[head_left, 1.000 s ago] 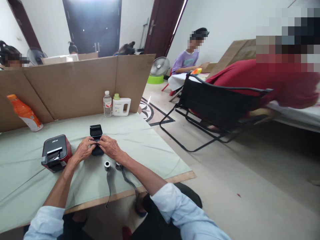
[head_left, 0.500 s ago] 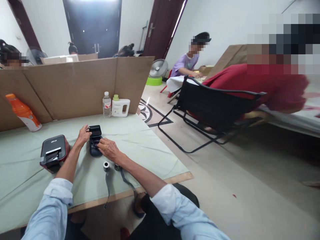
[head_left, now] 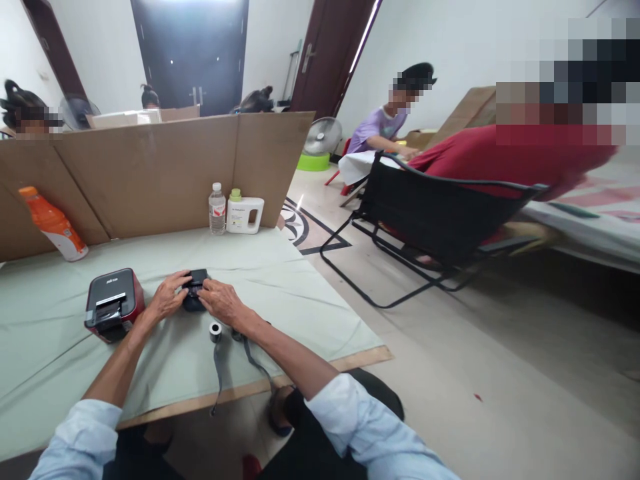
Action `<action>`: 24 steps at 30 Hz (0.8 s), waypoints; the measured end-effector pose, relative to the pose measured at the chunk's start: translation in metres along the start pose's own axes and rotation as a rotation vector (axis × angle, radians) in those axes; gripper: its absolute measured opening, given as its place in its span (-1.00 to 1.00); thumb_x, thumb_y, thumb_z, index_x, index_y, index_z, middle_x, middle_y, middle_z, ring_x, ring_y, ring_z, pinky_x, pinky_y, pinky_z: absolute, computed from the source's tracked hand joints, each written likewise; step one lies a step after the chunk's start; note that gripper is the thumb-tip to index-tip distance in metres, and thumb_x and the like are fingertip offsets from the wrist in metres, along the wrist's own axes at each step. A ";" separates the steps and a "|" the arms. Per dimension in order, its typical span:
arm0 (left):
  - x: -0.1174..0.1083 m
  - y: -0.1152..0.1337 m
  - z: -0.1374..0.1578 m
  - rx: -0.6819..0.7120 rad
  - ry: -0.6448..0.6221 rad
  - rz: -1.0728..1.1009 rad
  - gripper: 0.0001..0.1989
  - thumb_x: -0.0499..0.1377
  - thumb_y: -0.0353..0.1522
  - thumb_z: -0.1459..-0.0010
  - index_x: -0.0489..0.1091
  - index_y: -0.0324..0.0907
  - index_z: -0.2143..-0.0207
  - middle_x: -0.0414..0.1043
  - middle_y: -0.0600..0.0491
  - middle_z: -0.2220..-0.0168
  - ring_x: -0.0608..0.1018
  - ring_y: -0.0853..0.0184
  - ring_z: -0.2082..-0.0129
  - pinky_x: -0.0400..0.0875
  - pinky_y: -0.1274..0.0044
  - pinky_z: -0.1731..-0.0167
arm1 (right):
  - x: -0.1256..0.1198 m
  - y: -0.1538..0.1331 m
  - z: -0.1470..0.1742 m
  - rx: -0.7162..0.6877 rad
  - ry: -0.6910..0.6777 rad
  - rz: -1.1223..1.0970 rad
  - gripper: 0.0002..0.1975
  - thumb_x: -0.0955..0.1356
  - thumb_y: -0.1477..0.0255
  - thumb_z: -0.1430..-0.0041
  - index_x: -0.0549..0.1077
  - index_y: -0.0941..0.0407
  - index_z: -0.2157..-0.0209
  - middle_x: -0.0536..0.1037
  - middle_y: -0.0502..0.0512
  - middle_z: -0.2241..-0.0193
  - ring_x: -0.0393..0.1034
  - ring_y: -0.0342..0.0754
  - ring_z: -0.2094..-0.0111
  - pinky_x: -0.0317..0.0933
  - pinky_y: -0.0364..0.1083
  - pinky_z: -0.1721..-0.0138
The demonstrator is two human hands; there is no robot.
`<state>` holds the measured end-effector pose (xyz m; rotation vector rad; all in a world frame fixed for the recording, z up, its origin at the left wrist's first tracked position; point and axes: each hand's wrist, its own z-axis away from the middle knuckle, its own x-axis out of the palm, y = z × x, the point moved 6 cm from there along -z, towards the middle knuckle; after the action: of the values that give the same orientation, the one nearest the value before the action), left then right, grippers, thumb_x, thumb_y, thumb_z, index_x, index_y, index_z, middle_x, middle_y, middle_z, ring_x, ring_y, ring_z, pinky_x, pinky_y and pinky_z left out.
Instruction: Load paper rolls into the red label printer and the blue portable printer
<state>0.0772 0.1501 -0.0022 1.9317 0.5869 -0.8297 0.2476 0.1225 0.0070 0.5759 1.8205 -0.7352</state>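
Observation:
A small black device with a hinged lid stands on the cloth-covered table, between my two hands. From its left side, my left hand grips it with fingertips over the lid area. My right hand has its fingers curled against the right side; what lies under those fingertips is hidden. Close in front of the device sits a small roll of tape, its grey strip trailing over the table edge. A second dark roll with a grey strip is partly covered by my right wrist.
Left of my hands is a black and red printer. An orange bottle, a water bottle and a white jug stand by the cardboard partition. A black folding chair with a seated person is at right.
The device's raised lid has come down toward its body. My left hand has moved from the lid's upper edge down to the device's left side. My right hand stays at its right.

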 end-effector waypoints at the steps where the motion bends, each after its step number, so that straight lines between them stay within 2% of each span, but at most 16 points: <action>1: 0.001 0.001 0.005 0.009 -0.008 -0.022 -0.59 0.16 -0.37 -0.18 0.55 -0.12 -0.08 0.44 -0.12 -0.26 0.46 0.09 -0.29 0.33 0.11 -0.31 | 0.000 0.000 0.000 -0.002 -0.004 -0.006 -0.79 0.29 0.43 -0.45 0.58 0.07 0.17 0.52 0.16 0.14 0.41 -0.01 0.09 0.31 -0.11 0.16; 5: 0.002 0.000 0.019 0.015 -0.023 -0.088 -0.45 0.25 -0.31 -0.15 0.45 -0.14 -0.22 0.28 -0.17 -0.38 0.38 0.03 -0.36 0.25 0.13 -0.36 | -0.003 0.003 0.002 0.000 0.009 -0.053 -0.82 0.37 0.35 -0.41 0.55 0.09 0.04 0.52 0.18 0.08 0.42 0.02 0.03 0.34 -0.06 0.07; 9: 0.004 -0.004 0.027 -0.033 -0.030 -0.161 -0.27 0.35 -0.19 -0.09 0.35 -0.15 -0.30 0.17 -0.21 -0.43 0.33 -0.03 -0.38 0.28 0.15 -0.34 | -0.007 0.020 0.005 0.083 0.053 -0.108 -0.39 0.46 0.20 -0.30 0.33 0.13 -0.27 0.44 0.28 -0.11 0.38 0.11 -0.11 0.37 0.01 -0.02; 11: 0.004 -0.005 0.029 -0.059 -0.036 -0.185 -0.22 0.37 -0.14 -0.08 0.32 -0.15 -0.33 0.19 -0.23 -0.41 0.32 -0.05 -0.38 0.28 0.15 -0.33 | -0.004 0.028 0.006 0.107 0.017 -0.114 -0.28 0.48 0.16 -0.26 0.26 0.12 -0.33 0.41 0.29 -0.16 0.37 0.13 -0.14 0.36 0.03 -0.05; 16: 0.008 -0.004 0.034 -0.068 -0.057 -0.215 -0.15 0.37 -0.06 -0.09 0.27 -0.14 -0.37 0.26 -0.24 -0.37 0.37 -0.07 -0.35 0.31 0.14 -0.31 | 0.006 0.036 0.008 0.059 -0.056 -0.108 -0.30 0.48 0.19 -0.27 0.28 0.11 -0.33 0.41 0.30 -0.21 0.39 0.14 -0.16 0.35 0.06 -0.11; 20: 0.010 -0.001 0.035 -0.079 -0.059 -0.249 -0.16 0.37 -0.07 -0.10 0.27 -0.12 -0.37 0.27 -0.23 -0.36 0.39 -0.07 -0.33 0.34 0.15 -0.29 | 0.008 0.036 0.010 0.041 -0.057 -0.094 -0.34 0.48 0.21 -0.28 0.31 0.09 -0.32 0.42 0.31 -0.21 0.40 0.15 -0.16 0.36 0.07 -0.10; 24: 0.009 0.006 0.032 -0.096 -0.080 -0.314 -0.22 0.35 -0.06 -0.14 0.29 -0.10 -0.36 0.26 -0.21 -0.37 0.41 -0.06 -0.31 0.35 0.16 -0.27 | 0.010 0.035 0.007 0.067 -0.106 -0.082 -0.27 0.49 0.17 -0.26 0.26 0.11 -0.34 0.43 0.34 -0.20 0.41 0.19 -0.15 0.38 0.07 -0.07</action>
<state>0.0774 0.1196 -0.0170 1.7348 0.8798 -1.0503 0.2725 0.1422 -0.0121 0.4991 1.7345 -0.8688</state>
